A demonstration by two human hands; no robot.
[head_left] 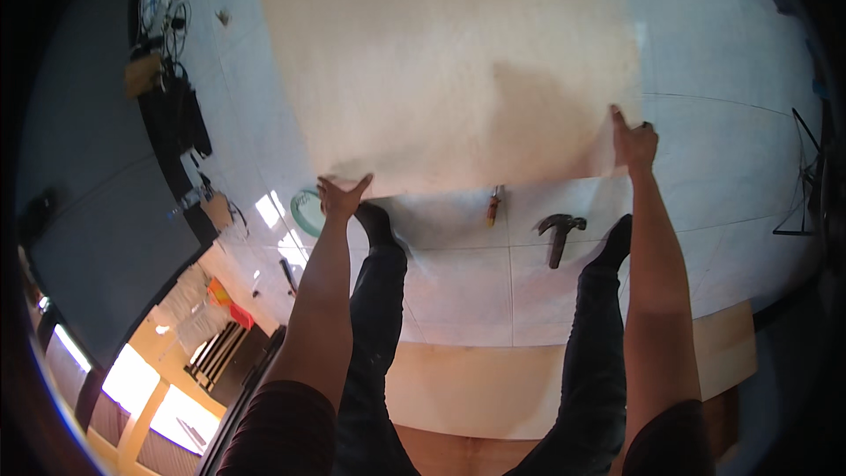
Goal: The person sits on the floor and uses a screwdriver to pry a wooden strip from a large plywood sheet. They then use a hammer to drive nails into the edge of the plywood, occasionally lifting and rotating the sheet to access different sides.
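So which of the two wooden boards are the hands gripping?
The large pale board standing ahead, left hand and right hand on its lower corners; the other board lies behind the feet.

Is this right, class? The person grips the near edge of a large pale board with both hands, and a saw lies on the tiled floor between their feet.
Not quite. The head view shows a hammer, not a saw, on the tiled floor between the feet. Left hand and right hand do grip the pale board's near edge.

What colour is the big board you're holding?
The board is pale beige, seen in the head view.
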